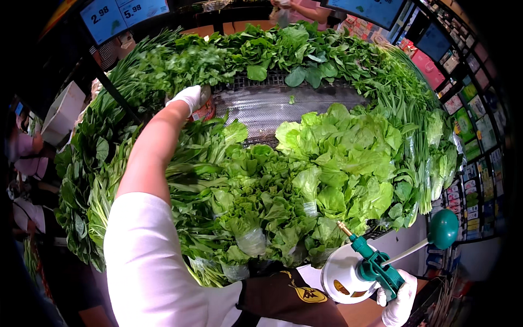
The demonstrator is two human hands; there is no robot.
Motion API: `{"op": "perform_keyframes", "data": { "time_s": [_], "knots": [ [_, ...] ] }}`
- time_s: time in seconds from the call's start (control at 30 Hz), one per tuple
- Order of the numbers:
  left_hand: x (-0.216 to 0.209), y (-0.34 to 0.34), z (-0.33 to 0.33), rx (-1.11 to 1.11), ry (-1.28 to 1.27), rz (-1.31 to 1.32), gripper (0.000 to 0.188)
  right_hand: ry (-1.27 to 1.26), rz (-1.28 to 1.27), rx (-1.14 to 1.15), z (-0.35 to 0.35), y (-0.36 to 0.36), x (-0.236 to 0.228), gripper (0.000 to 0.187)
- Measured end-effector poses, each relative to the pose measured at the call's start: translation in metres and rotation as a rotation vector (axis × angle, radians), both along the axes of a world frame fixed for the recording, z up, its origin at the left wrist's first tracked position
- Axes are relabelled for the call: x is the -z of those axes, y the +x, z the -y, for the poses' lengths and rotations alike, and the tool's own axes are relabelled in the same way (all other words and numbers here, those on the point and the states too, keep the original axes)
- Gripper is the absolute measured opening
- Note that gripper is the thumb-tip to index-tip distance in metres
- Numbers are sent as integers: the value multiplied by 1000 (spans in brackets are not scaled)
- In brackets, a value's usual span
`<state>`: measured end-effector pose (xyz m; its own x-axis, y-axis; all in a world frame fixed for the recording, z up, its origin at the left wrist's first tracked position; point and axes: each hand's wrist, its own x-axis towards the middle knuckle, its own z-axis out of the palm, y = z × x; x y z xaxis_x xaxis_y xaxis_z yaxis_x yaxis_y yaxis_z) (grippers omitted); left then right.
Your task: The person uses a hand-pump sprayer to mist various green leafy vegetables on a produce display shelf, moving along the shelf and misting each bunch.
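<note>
My left hand [189,98], in a white glove, reaches to the far left of the vegetable display. Its fingers are closed around the wrapped stem end of a bunch of leafy greens [202,61], whose leaves are blurred. A clear and red wrapping [205,111] shows beside the glove; the fingertips are partly hidden. At the lower right my gloved right hand [399,298] grips the green handle of a pump spray bottle [343,273]. The bottle is white with a green head, and its brass nozzle points up and left toward light green lettuce [348,158].
A bare dark mesh tray [289,103] lies in the middle of the display. Wrapped lettuce bunches [251,241] stand along the near edge, long-leaved greens [199,158] to the left. Price screens [122,19] hang above. A person [310,12] stands behind; packaged goods [479,131] line the right.
</note>
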<state>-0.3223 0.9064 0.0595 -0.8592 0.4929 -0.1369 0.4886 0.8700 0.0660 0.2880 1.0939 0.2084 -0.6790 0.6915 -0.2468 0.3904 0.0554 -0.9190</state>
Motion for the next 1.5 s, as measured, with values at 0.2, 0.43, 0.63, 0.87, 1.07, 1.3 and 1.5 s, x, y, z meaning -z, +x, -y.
{"op": "perform_keyframes", "data": {
  "time_s": [0.2, 0.43, 0.63, 0.87, 1.07, 1.3, 1.5],
  "knots": [
    [17, -8, -1, 6, 23, -33, 26, 78, -209, 123, 5, 8, 14, 70],
    [-10, 10, -11, -140, -101, 168, 40, 52, -316, 316, 13, 32, 37, 61],
    [-50, 69, -24, -118, -105, 54, 45, 46, -350, 245, 7, 71, 52, 55],
    [-85, 269, -78, 787, 623, -185, 46, -97, -454, 92, 17, 81, 44, 57],
    [-156, 471, -57, 1184, 1185, -267, 40, -622, -463, -297, -11, 130, 112, 54],
    [-109, 595, -32, 790, 545, -267, 18, -415, 63, -771, 3, 148, 145, 20],
    [-173, 658, 51, 457, 680, 131, 26, -253, 153, -1107, 37, 178, 181, 47]
  ]
}}
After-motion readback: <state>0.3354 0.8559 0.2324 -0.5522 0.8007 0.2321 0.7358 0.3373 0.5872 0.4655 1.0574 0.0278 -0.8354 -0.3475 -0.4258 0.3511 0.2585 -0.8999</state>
